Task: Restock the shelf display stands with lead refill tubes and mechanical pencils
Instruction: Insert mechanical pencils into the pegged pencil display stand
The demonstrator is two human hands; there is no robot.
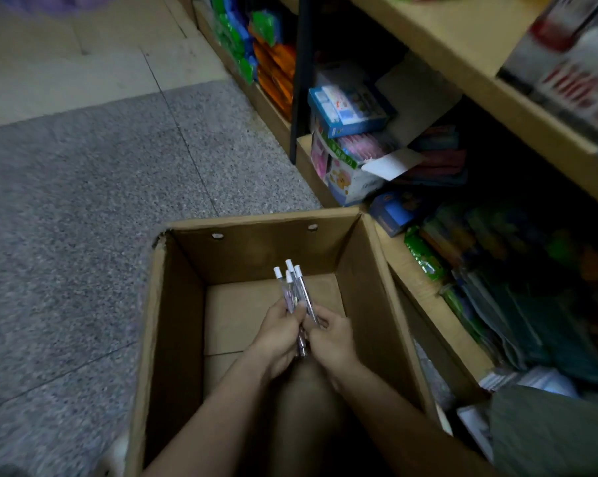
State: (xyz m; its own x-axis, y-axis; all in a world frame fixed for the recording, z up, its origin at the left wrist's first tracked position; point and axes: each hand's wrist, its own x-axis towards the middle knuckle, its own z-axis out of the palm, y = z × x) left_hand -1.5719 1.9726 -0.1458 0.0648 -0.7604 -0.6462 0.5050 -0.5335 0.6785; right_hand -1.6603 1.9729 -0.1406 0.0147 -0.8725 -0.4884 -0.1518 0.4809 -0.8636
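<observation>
Several mechanical pencils (295,290) with clear barrels and white caps stand bunched together, caps pointing away from me, above an open cardboard box (177,304). My left hand (278,335) grips the bundle from the left. My right hand (332,339) holds it from the right, fingers curled round the lower barrels. Both hands are inside the box opening, and the box floor under them looks bare. No lead refill tubes or display stands are visible.
A wooden shelf unit (462,53) runs along the right, its low shelves crammed with coloured stationery boxes (349,108) and packets (424,256). Grey speckled floor (84,201) lies to the left of the box. My knee is below the hands.
</observation>
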